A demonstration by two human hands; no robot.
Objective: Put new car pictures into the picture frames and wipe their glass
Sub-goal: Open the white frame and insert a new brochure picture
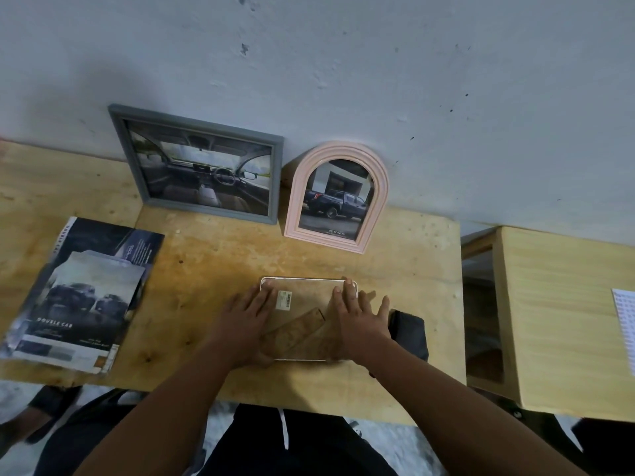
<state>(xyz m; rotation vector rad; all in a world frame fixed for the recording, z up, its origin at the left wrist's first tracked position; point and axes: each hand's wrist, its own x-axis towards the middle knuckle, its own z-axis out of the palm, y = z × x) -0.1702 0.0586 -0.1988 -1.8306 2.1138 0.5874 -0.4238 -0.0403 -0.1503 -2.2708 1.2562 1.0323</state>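
Against pale wall, on plywood table (220,266), both flat-fingered hands, left hand (248,312) and right hand (357,316), are pressing the face-down white rounded frame (309,286); even pressure is seating its backing squarely.

The light here is dim and even, cool on the wall (378,63), warmer on my table (213,262). Soft shadows sit behind the grey frame (197,164) and the pink frame (338,197), and under my hands. Faint glare hazes both frames' glass. The wide lens bends the table's edges and stretches my forearms. The brochure (82,290) at the left is smeared, and the corners go dark and soft.
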